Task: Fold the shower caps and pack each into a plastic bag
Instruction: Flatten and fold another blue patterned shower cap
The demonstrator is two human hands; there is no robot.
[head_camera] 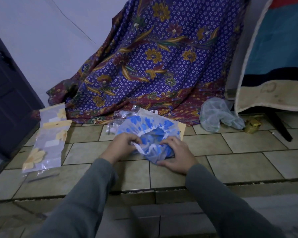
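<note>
Lying on the tiled floor [239, 157] at the centre, the blue-flowered shower cap [150, 129] has its frilled opening turned up toward the person. The left hand [122, 146] pinches the white frilled edge, its grip clamped on it; the right hand [177, 156] presses down over the gathered near part, fingers closed on the cap. To the left lie packed bags with yellow-flowered caps [50, 136]. Far right sits a pale green cap [217, 115], beside a patterned purple cloth [162, 62].

Packed bags [47, 138] are lying left of the shower cap [150, 129], draped cloth [158, 62] behind, crumpled bag [217, 115] right.
</note>
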